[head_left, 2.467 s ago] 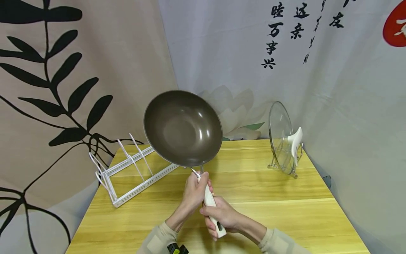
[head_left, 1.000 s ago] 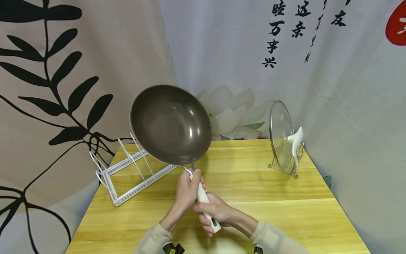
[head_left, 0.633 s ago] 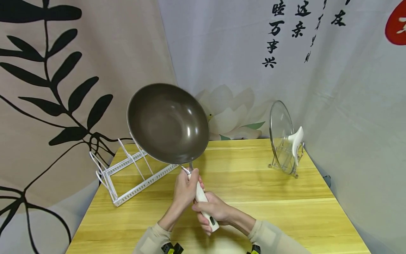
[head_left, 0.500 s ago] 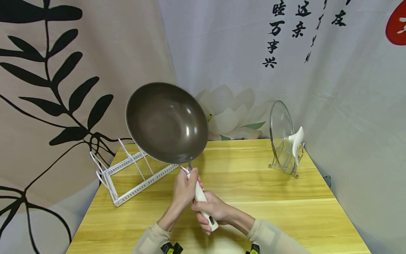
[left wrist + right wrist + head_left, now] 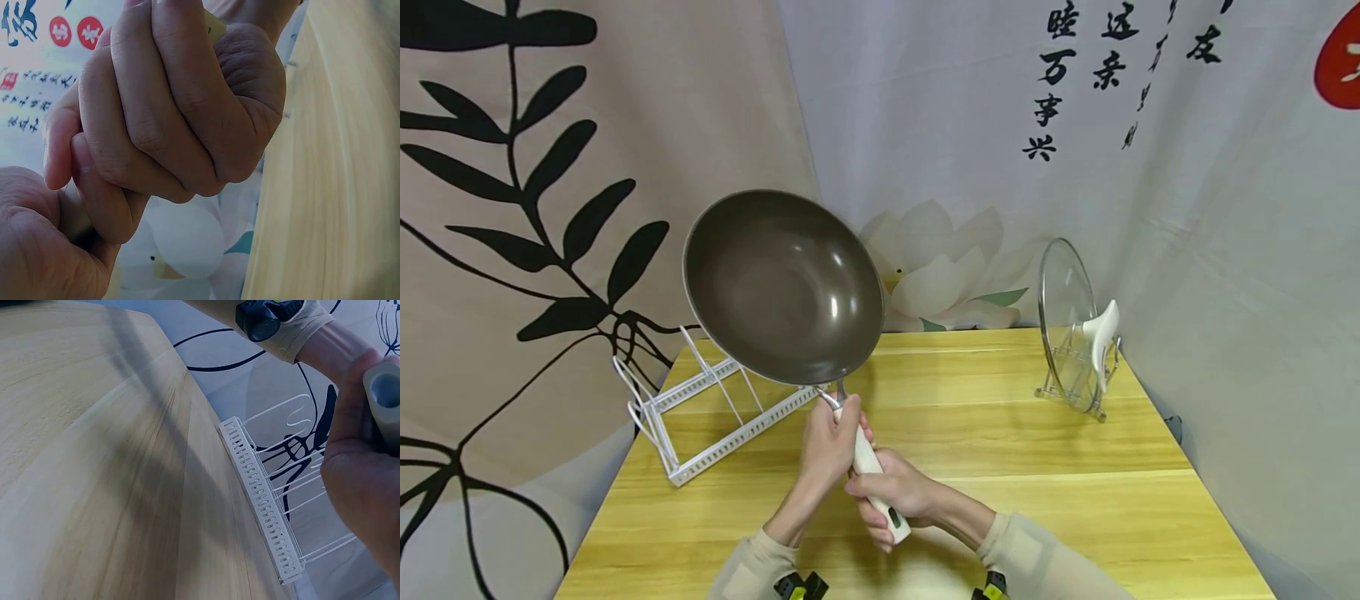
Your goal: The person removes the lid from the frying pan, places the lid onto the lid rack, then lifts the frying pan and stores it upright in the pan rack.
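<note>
A deep brown-grey wok [image 5: 782, 287] hangs tilted above the table in the head view, its inside facing me. Its cream handle [image 5: 867, 458] slopes down to the right. My left hand [image 5: 829, 442] grips the handle at its upper end, near the metal joint. Lower down, my right hand [image 5: 898, 487] has its fingers curled around the rear part. The wok's lower left rim overlaps a white rack [image 5: 730, 442]. In the right wrist view the hollow handle end [image 5: 385, 394] sticks out beside the palm.
The adjustable rack with upright wire dividers lies on the left of the wooden table [image 5: 1037, 517]. At the back right, a glass lid [image 5: 1063, 292] with a white knob [image 5: 1101, 333] stands upright in a small wire stand [image 5: 1101, 412]. Printed curtains [image 5: 925, 108] hang close behind.
Both hands have carried the wok left and slightly up, so it covers more of the rack's back end in view. The grip, rack and lid stay as they were.
</note>
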### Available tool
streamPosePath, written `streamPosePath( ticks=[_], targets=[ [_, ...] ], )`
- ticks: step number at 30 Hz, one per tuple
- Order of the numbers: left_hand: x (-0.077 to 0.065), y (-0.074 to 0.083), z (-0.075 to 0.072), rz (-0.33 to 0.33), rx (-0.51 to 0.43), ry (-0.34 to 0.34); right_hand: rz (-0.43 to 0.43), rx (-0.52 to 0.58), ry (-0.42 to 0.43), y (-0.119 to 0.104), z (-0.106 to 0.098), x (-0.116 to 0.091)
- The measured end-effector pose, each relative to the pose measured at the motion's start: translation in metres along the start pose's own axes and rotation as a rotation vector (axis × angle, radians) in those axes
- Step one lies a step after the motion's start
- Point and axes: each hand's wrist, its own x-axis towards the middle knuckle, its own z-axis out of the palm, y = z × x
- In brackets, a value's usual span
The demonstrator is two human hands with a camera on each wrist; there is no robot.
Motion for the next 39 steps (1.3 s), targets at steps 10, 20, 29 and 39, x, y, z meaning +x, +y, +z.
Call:
streamPosePath(
  ticks=[10, 20, 29, 39],
  targets=[
    [0.0, 0.001, -0.005, 0.005, 0.012, -0.001, 0.011, 0.017, -0.008, -0.003, 0.002, 0.004],
    [-0.001, 0.006, -0.01, -0.005, 0.034, 0.021, 0.02, 0.018, -0.021, -0.005, 0.005, 0.008],
    [-0.001, 0.006, -0.012, 0.005, 0.027, 0.055, 0.009, 0.01, -0.045, -0.003, 0.004, 0.014],
    [0.0, 0.008, -0.017, 0.006, 0.051, 0.06, 0.018, 0.028, -0.053, -0.006, 0.005, 0.019]
  ],
)
